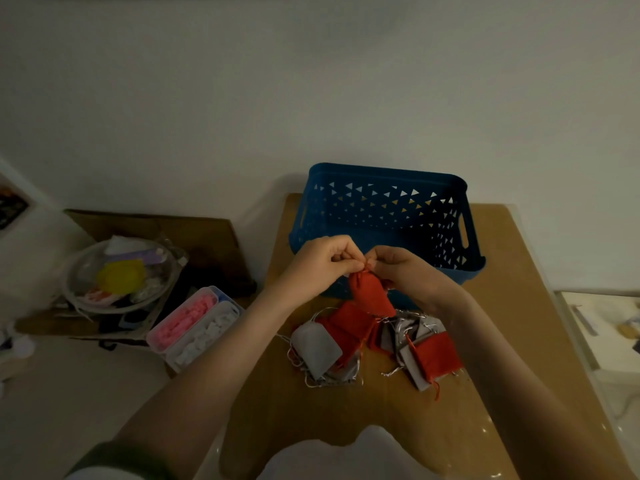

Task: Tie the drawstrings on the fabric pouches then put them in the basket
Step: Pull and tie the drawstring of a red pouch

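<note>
Clear basket (381,169) mouth beyond pouch pile (317,348)

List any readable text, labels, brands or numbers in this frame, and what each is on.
No readable text anywhere in this view.
Blue basket: plain, triangle cut-outs only, no label showing.
Red pouch, pinched at its neck by the left hand and right hand: no print.
Pile of pouches: no print seen.
Framed item at the left edge: too blurred to tell.

One head-worn wide-angle view looks forward and steeply down, close over the table (519,289).
</note>
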